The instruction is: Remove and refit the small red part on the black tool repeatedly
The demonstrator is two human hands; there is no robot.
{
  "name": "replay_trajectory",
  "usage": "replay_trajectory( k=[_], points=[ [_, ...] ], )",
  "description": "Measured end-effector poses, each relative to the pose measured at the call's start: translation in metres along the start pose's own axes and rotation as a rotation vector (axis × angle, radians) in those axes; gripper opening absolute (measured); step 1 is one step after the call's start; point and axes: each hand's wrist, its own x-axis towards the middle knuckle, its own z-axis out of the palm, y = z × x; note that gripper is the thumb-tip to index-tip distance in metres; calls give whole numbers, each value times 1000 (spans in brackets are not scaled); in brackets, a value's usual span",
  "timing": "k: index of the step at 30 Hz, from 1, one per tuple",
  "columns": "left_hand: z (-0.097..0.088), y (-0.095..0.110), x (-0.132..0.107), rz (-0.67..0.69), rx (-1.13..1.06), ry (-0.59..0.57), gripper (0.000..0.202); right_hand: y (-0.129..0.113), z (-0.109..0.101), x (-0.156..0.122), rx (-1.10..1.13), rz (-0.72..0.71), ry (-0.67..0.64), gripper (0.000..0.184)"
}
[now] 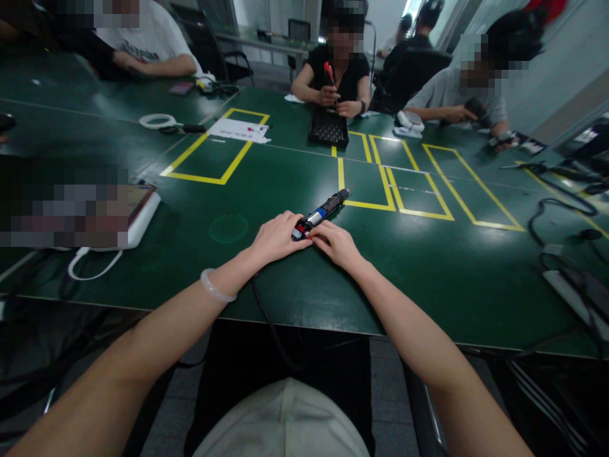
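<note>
1. Green table [323, 295], yellow tape outlines [193, 179].
2. Dark tool [318, 217]: between the hands, tip pointing away.
3. Left hand [278, 236]: holds tool's near end.
4. Right hand [340, 244]: fingertips narrowed there; grip unclear.

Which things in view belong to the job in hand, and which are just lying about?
Job in hand:
black device, held in the left hand, right hand at its near end

Seemingly lying about:
printed white paper
white-edged device at left

Smooth, glossy tabletop [428, 273]; plastic-looking tool [327, 209] (its middle shiny, like metal).
</note>
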Motion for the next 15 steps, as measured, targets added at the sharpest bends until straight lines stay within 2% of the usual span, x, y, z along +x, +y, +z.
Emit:
replay_trajectory(
  k=[7, 15],
  points=[
    [-2, 0, 1, -15, 3, -1, 56, 3, -5, -2, 62, 38, 39, 14],
    [-3, -8, 5, -8, 28, -6, 60, 8, -9, -3, 80, 79, 63, 15]
  ],
)
